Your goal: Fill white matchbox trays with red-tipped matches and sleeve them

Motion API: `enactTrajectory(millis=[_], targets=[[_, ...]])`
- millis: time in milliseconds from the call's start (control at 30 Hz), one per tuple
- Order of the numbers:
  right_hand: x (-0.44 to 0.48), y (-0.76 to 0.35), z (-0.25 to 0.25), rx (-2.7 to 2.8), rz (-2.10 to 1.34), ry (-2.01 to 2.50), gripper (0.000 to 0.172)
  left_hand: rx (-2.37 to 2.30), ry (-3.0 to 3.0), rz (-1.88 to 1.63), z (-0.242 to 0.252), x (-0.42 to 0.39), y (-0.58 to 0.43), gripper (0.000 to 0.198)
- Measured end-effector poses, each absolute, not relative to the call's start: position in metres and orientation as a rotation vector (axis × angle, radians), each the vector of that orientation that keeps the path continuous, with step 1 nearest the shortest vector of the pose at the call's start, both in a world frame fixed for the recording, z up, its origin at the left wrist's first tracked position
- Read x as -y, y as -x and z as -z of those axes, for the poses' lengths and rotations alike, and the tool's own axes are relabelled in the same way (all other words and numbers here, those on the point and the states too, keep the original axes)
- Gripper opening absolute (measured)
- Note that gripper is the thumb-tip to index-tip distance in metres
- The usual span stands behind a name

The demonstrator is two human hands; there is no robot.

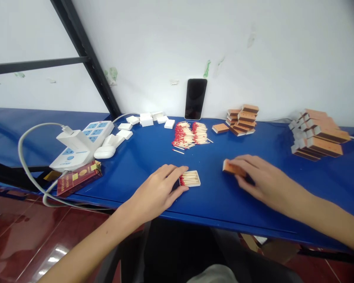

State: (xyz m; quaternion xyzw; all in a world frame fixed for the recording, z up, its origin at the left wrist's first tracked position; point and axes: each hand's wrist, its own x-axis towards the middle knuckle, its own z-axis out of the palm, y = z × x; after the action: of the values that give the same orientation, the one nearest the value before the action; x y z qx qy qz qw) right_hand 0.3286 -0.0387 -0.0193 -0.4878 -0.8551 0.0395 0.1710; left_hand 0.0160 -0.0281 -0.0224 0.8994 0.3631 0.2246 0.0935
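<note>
The only view comes from a camera worn on the person's head, looking forward and down across the blue table point(135, 157) toward the white wall point(268, 51) behind it. It sits close: both forearms enter from the bottom edge, and the left hand point(157, 192) and right hand point(259, 179) lie just below mid-frame. The red floor point(23, 232) fills the lower left corner, and the table's far edge runs slightly tilted.

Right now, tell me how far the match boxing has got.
Done, seemingly: the back stack and right stack of orange boxes. In hand: the left hand grips a filled tray; the right hand holds an orange sleeve. Left: a loose match pile and empty white trays.
</note>
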Motion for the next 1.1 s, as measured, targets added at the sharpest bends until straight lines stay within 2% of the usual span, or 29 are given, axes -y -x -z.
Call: enactTrajectory(millis=[100,200,333,433,733,833,900,967,1100], targets=[[0.053,-0.301,0.018,2.454,-0.33,1.296,0.032,-1.108,-2.52,-0.685,0.021,0.026,-0.02,0.048],[0.051,-0.282,0.015,2.4,-0.458,1.299,0.035,-1.1,-2.421,-0.707,0.018,0.024,-0.024,0.045],[0.033,-0.288,0.011,2.434,-0.519,1.275,0.039,-1.066,-2.333,-0.702,0.015,0.022,-0.025,0.037],[0.024,-0.295,0.008,2.478,-0.571,1.2,0.036,-1.047,-2.27,-0.7,0.014,0.02,-0.024,0.037],[0.03,-0.272,0.019,2.4,-0.639,1.062,0.029,-0.913,-2.11,-0.709,0.019,0.017,-0.039,0.048],[0.042,-0.285,0.021,2.385,-0.523,1.104,0.031,-0.938,-2.192,-0.693,0.021,0.016,-0.033,0.049],[0.052,-0.308,0.016,2.355,-0.325,1.135,0.029,-1.037,-2.327,-0.686,0.019,0.008,-0.018,0.044],[0.06,-0.344,0.007,2.272,-0.013,1.196,0.027,-1.216,-2.554,-0.667,0.017,-0.006,0.004,0.04],[0.064,-0.431,-0.01,1.879,0.658,1.514,0.023,-1.842,-2.883,-0.38,0.011,-0.042,0.051,0.049]])
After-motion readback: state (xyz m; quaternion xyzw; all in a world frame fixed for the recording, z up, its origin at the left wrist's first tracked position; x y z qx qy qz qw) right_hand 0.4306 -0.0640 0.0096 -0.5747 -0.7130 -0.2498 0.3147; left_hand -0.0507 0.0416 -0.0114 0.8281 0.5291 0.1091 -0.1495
